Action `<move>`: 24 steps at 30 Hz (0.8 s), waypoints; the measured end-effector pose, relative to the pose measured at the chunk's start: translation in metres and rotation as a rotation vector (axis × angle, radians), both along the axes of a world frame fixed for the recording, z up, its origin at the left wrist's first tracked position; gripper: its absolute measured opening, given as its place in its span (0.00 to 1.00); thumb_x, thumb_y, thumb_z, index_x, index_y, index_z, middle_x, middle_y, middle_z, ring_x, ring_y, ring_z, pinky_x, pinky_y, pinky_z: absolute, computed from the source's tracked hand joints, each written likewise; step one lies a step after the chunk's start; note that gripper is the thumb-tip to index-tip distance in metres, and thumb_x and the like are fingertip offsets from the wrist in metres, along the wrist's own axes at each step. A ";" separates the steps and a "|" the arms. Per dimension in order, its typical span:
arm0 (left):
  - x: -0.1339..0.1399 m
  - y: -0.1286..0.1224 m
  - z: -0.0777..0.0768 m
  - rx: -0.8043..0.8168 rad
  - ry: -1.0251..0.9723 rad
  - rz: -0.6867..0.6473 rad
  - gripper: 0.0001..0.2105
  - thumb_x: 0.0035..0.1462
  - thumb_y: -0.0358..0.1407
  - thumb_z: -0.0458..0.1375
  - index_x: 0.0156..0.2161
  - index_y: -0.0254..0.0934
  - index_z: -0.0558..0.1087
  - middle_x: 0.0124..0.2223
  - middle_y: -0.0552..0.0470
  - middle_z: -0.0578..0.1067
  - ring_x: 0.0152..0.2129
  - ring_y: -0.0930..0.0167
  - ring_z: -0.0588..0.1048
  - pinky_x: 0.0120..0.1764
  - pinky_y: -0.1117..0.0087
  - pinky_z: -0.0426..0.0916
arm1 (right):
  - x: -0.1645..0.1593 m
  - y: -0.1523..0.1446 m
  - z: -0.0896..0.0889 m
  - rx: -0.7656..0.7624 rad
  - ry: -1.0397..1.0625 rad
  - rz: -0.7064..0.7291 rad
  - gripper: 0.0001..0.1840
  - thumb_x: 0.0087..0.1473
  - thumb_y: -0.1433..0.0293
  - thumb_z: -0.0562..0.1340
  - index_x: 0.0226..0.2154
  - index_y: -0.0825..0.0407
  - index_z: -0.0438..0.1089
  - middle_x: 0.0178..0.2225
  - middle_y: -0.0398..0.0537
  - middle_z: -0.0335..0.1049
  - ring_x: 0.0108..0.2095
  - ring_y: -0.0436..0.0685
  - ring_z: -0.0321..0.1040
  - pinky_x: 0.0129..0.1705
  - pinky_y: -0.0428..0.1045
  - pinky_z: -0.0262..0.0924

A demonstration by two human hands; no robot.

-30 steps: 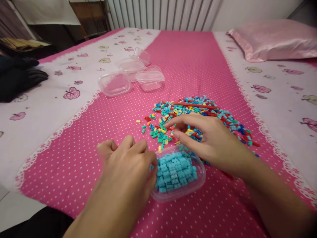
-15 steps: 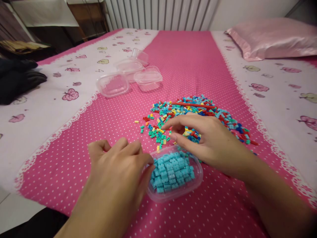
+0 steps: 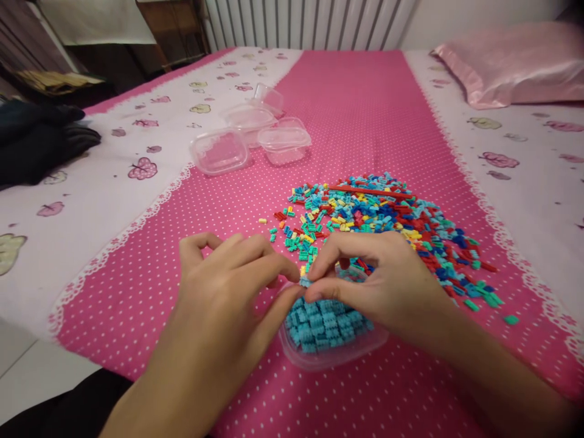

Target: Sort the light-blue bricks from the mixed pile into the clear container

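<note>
A tiny light blue building brick (image 3: 305, 281) shows between the fingertips of both my hands. My left hand (image 3: 228, 289) pinches it from the left with thumb and index finger. From the right, the thumb and index finger of my right hand (image 3: 381, 277) close on it too. Just below them sits a clear plastic container (image 3: 314, 364) holding many light blue bricks (image 3: 323, 325), its far side partly covered by my right hand. Behind that hand spreads a loose heap of mixed small bricks (image 3: 365, 210) in red, blue, green and yellow.
A long thin red stick (image 3: 371, 192) lies across the heap. Several clear containers and lids (image 3: 221, 152) are grouped farther back on the pink dotted bedspread (image 3: 347, 97). A pink pillow (image 3: 515, 67) rests at the far right, dark cloth (image 3: 41, 143) at the left.
My right hand has come back from the edge of the heap to meet my left fingertips above the container. A light blue brick now shows between them. The view has shifted slightly.
</note>
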State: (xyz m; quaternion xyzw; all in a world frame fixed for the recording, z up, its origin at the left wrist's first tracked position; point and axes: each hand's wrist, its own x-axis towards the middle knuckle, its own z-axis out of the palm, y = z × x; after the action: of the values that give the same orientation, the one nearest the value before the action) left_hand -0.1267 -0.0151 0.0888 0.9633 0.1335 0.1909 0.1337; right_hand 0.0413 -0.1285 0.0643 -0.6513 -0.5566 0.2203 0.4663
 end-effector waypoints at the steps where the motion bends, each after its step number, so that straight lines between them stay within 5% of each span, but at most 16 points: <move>1: -0.001 0.001 0.001 -0.009 0.005 0.010 0.03 0.63 0.35 0.60 0.37 0.43 0.76 0.34 0.60 0.77 0.30 0.70 0.73 0.42 0.61 0.49 | -0.001 0.000 0.000 -0.006 0.008 0.015 0.09 0.51 0.72 0.73 0.25 0.47 0.74 0.25 0.35 0.77 0.28 0.49 0.73 0.31 0.45 0.64; 11: -0.015 0.006 -0.010 -0.248 0.091 -0.041 0.04 0.61 0.35 0.61 0.34 0.47 0.76 0.30 0.66 0.76 0.28 0.73 0.73 0.42 0.63 0.51 | 0.000 0.000 -0.005 0.127 -0.304 0.220 0.04 0.60 0.75 0.67 0.33 0.52 0.75 0.32 0.38 0.79 0.35 0.49 0.73 0.42 0.46 0.59; 24: -0.014 0.012 -0.014 -0.498 0.179 -0.010 0.03 0.59 0.39 0.65 0.32 0.47 0.79 0.30 0.65 0.78 0.28 0.76 0.74 0.38 0.67 0.58 | -0.007 -0.011 -0.007 -0.043 -0.452 0.246 0.06 0.64 0.69 0.64 0.33 0.50 0.74 0.33 0.41 0.77 0.37 0.55 0.70 0.42 0.52 0.53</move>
State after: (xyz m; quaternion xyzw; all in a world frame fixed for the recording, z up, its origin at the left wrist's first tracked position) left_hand -0.1408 -0.0027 0.0749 0.9144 0.1829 0.0657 0.3552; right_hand 0.0344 -0.1399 0.0578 -0.6212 -0.7168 0.1359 0.2861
